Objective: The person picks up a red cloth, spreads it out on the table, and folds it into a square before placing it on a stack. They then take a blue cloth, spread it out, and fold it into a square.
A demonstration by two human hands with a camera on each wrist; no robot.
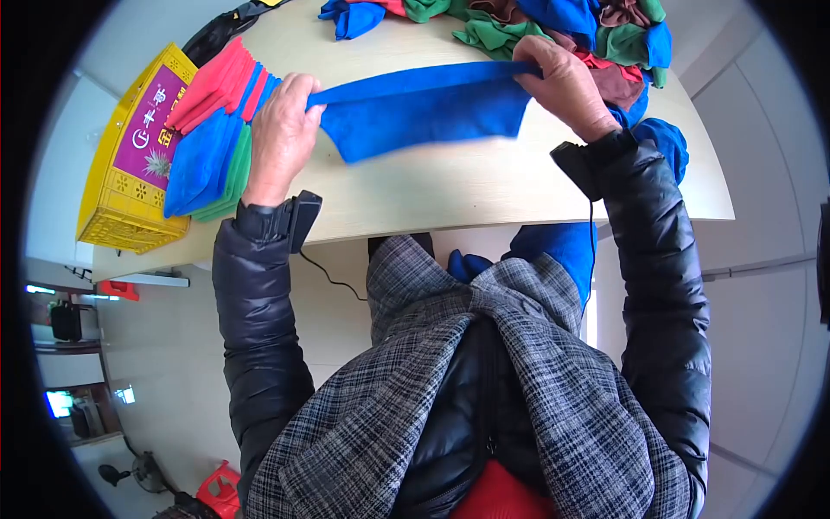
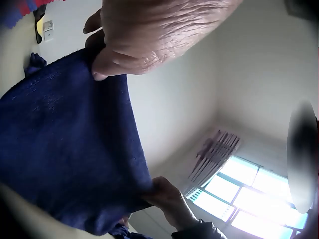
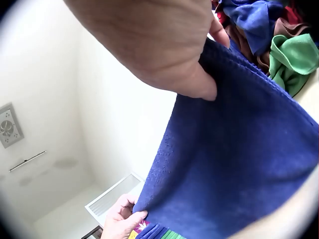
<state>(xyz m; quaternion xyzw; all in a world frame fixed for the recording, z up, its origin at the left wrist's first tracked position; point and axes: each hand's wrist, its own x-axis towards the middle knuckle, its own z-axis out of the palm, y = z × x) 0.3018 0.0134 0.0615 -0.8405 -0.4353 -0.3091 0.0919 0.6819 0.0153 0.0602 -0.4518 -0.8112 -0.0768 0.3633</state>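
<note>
A blue cloth (image 1: pixel 424 108) is stretched between both hands above the table, its lower edge hanging free and slightly blurred. My left hand (image 1: pixel 284 134) pinches its left upper corner between thumb and fingers. At the opposite corner, my right hand (image 1: pixel 566 86) grips the cloth the same way. In the left wrist view the thumb (image 2: pixel 107 64) presses on the front of the cloth (image 2: pixel 70 144). The right wrist view has the right thumb (image 3: pixel 202 84) over the cloth (image 3: pixel 224 149), with the left hand (image 3: pixel 119 219) at the far corner.
Left on the table (image 1: pixel 415 203), a yellow basket (image 1: pixel 130 208) with a purple label stands beside stacked folded cloths (image 1: pixel 203 169) in red, blue and green. A loose heap of coloured cloths (image 1: pixel 596 35) lies at the back right. Another blue cloth (image 1: pixel 661 147) sits near the right edge.
</note>
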